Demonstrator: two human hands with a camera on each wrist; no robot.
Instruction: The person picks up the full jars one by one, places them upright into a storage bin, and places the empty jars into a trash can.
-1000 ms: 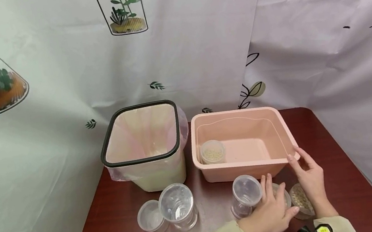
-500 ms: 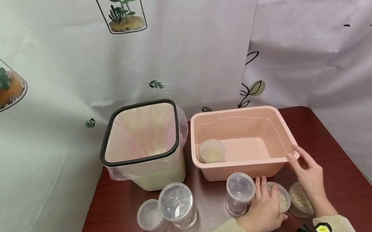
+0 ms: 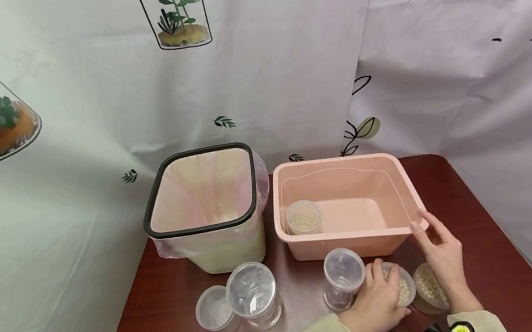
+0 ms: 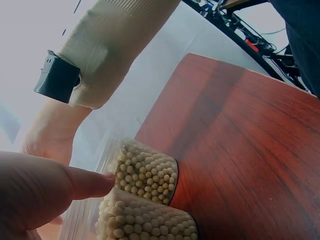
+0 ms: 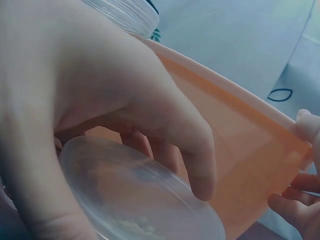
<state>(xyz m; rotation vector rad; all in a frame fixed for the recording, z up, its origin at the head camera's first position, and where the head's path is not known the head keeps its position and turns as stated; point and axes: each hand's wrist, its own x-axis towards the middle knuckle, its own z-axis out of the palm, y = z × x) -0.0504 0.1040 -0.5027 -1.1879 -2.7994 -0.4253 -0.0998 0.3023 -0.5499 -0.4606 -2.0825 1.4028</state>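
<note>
1. Left hand (image 3: 377, 304) curls around a lidded clear jar of pale beads (image 3: 401, 287), which stands on the dark red bench (image 3: 166, 330) just in front of the pink tub (image 3: 308, 243).
2. Right hand (image 3: 443, 257) has relaxed, extended fingers; its fingertips touch the tub's front right corner rim, gripping nothing.
3. A second bead jar (image 3: 431, 287) stands just beside the first, below the right hand (the left wrist view shows the two touching).
4. An empty clear jar (image 3: 344, 285) stands just left of the left hand.
5. A small bead jar (image 3: 303, 216) sits inside the tub.
6. A lined bin (image 3: 203, 212) stands left of the tub.
</note>
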